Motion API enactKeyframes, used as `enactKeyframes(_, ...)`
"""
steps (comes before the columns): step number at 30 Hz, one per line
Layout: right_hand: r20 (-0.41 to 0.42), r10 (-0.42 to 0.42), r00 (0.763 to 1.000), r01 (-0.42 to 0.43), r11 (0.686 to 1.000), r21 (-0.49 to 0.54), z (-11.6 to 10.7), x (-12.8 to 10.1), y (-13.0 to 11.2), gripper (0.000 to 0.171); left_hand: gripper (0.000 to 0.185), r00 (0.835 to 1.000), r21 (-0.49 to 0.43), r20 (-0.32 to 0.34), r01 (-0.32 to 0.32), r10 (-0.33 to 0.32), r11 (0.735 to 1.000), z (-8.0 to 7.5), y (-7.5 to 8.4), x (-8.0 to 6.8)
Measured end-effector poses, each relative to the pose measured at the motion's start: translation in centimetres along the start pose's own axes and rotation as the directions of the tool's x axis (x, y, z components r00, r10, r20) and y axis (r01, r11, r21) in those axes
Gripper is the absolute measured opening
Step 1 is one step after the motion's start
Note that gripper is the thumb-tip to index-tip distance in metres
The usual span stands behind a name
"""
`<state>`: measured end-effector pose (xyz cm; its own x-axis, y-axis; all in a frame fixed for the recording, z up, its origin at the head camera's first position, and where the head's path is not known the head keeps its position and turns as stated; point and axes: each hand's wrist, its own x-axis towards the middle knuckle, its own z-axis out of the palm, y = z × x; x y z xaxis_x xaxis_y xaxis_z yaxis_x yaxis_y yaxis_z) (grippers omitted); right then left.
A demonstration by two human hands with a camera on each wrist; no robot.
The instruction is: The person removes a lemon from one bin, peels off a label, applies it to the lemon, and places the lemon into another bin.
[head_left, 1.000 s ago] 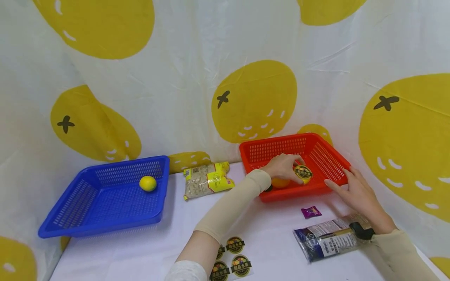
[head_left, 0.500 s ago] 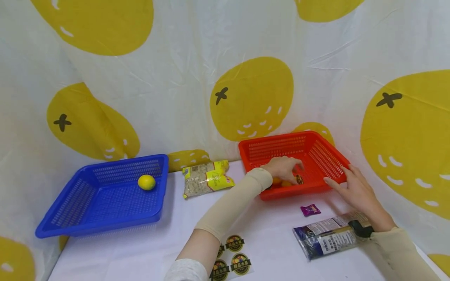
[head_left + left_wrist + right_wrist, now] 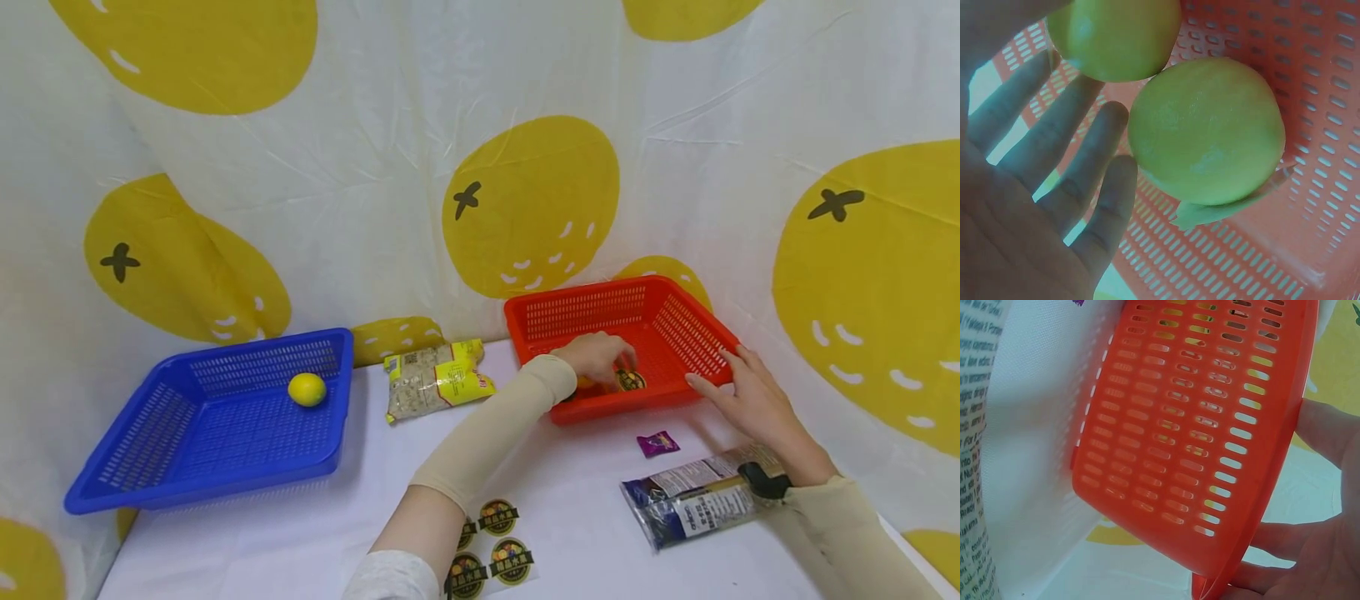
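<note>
Red plastic mesh fills the right of the head view: a red basket (image 3: 660,333) stands on the white table (image 3: 585,533), and the left hand (image 3: 600,357) reaches into its near left corner, over an orange fruit (image 3: 588,385) and a round dark sticker (image 3: 630,381). Whether the fingers grip the fruit cannot be told from here. The right hand (image 3: 750,400) rests against the basket's near right rim, fingers stretched along it. Just in front of the basket lies a small purple candy wrapper (image 3: 657,443), and nearer the person a dark printed packet (image 3: 697,504). Further round stickers (image 3: 498,517) lie by the left forearm. A yellow snack bag (image 3: 438,381) sits between the red basket and a blue basket (image 3: 217,417), which holds a lemon (image 3: 307,389).

The left wrist view shows two round fruits (image 3: 1207,131), tinted greenish here, touching each other on the basket floor (image 3: 1310,237). The left hand's fingers (image 3: 1097,162) are straight and released, just beside the nearer fruit, gripping nothing. A sticker edge pokes out beneath that fruit.

The right wrist view shows the basket's outer wall (image 3: 1197,425) from below, with the right hand's fingers (image 3: 1329,431) pressed on its rim and the printed packet at the left edge.
</note>
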<state>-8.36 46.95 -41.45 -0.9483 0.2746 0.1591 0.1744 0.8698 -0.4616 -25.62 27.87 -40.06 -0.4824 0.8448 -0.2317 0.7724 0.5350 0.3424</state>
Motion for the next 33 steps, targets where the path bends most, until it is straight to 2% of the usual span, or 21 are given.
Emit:
enactKeyframes(9, 0.008, -0.002, 1.000, 0.002, 1.000, 0.004, 0.26, 0.00, 0.06, 0.090, 0.049, 0.998, -0.026, -0.001, 0.057, -0.057, 0.998, 0.53, -0.35, 0.26)
enactKeyframes(14, 0.013, 0.006, 1.000, -0.006, 1.000, 0.003, 0.37, -0.07, 0.10, 0.090, 0.039, 0.998, -0.036, -0.037, 0.054, -0.055, 0.998, 0.58, -0.26, 0.15)
enactKeyframes(21, 0.019, 0.010, 1.000, -0.010, 1.000, 0.002, 0.20, -0.09, -0.03, 0.092, 0.030, 0.999, -0.086, -0.039, 0.033, -0.036, 0.996, 0.24, 0.07, -0.35)
enactKeyframes(33, 0.007, -0.005, 1.000, 0.005, 1.000, 0.008, 0.18, -0.01, 0.23, 0.090, 0.031, 0.997, -0.095, -0.071, 0.018, -0.025, 0.995, 0.11, 0.03, 0.23)
